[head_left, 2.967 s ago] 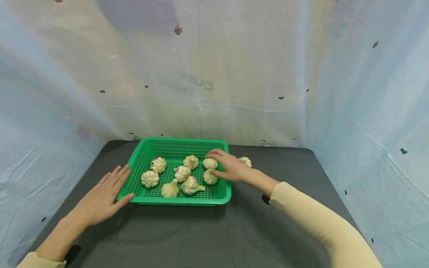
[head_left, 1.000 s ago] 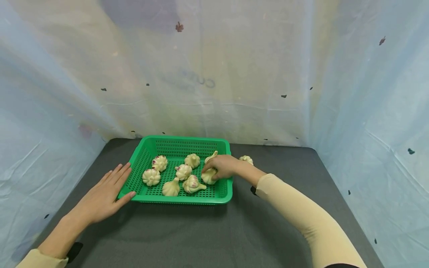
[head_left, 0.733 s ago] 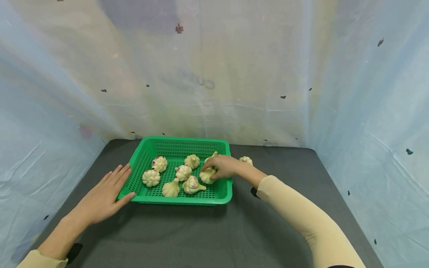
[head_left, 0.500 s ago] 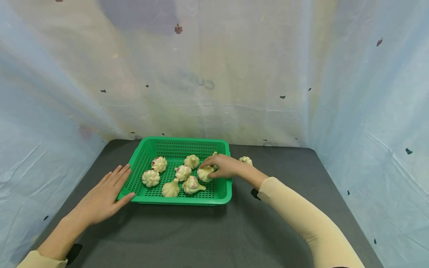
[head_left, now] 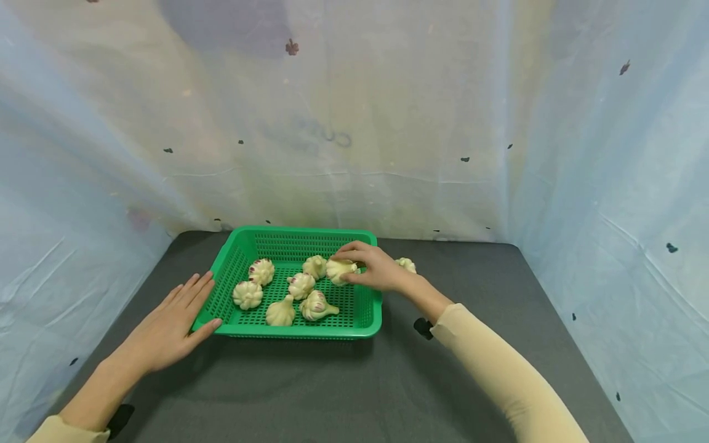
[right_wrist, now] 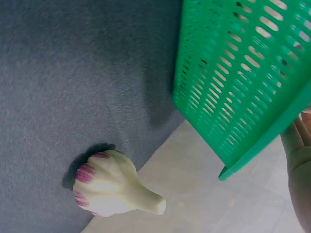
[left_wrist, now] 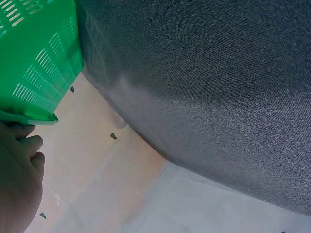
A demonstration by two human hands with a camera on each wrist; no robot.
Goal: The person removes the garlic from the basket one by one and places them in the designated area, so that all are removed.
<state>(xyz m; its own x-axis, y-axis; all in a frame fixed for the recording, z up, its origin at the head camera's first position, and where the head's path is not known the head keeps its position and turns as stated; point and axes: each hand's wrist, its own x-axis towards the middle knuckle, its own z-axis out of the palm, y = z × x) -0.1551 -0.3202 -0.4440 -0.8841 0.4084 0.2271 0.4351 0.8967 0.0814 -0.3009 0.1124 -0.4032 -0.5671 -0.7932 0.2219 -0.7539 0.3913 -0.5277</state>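
Observation:
A green plastic basket (head_left: 288,332) stands on the dark table, with several cream garlic bulbs lying on its slotted floor. Near its back right corner my right hand (head_left: 379,267) pinches one garlic bulb (head_left: 340,271) between thumb and fingers, its short stem towards the palm. My left hand (head_left: 172,326) rests on the basket's left rim with straight fingers; the left wrist view catches only part of that hand (left_wrist: 19,170) beside the rim. In the right wrist view the basket wall (right_wrist: 243,82) hides most of the right hand and the held bulb.
One garlic bulb (right_wrist: 109,187) with purple streaks lies on the table outside the basket, to its right, partly behind my right wrist in the head view. Pale plastic sheeting (head_left: 388,123) hangs behind the table and at both sides.
My right hand has taken hold of a garlic bulb at the basket's right and moved it back and slightly left. A second bulb there is now hidden. My left hand has stayed put.

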